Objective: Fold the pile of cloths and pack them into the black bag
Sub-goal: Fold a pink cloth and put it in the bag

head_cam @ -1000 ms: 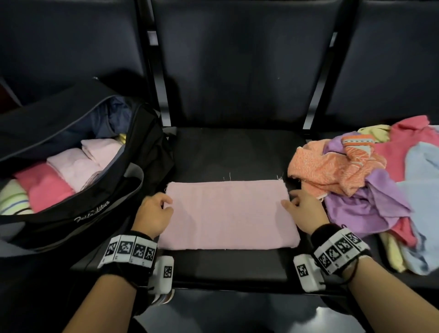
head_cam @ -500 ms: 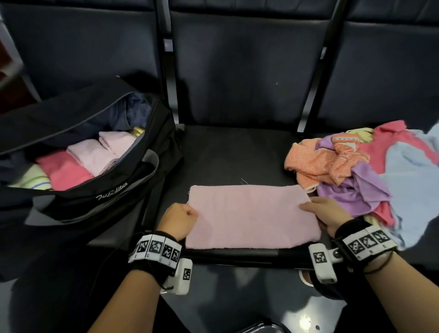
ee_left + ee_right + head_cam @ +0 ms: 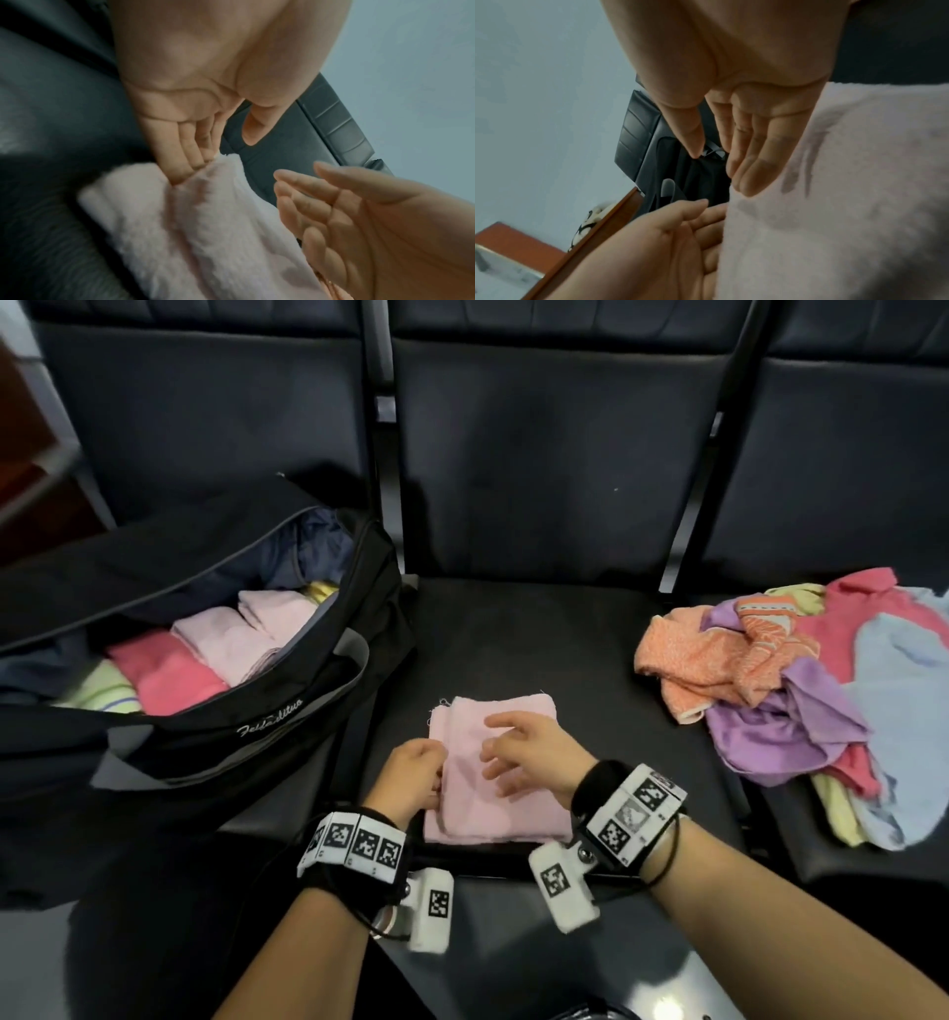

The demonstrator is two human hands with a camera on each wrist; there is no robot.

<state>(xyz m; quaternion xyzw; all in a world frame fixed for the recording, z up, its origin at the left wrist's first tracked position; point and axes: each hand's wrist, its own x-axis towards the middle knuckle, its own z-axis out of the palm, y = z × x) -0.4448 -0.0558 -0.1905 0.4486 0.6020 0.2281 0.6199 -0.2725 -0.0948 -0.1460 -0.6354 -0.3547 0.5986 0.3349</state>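
Pink cloth point(image 3: 495, 773): folded to a narrow rectangle, laid flat on the black seat point(image 3: 606, 660) at lower centre of the head view; a doubled edge is seen along its left side.
Left hand point(image 3: 411, 775): placed at the cloth's left edge; in the left wrist view its fingers point(image 3: 185, 154) are seen straight and pressed together, tips slid in between the cloth's layers, thumb held apart above.
Right hand point(image 3: 529, 762): held over the cloth's upper middle; fingers point(image 3: 752, 162) are extended and loosely spread, tips close to the fabric. Contact cannot be told. Nothing is gripped.
Black bag point(image 3: 205, 752): set at left of the frame on the neighbouring seat, flap thrown open, white script lettering on its front.
Bag contents: folded cloths point(image 3: 205, 660) are packed in a row inside, pale pink, deeper pink and a striped yellow-green one at the far left.
Unfolded pile point(image 3: 801, 701): heaped at right of the frame on the next seat, well apart from the pink cloth; orange, purple, pink, light blue and yellow pieces are tangled together.
Wrists: black straps with printed marker tags point(image 3: 354, 842) are worn on both.
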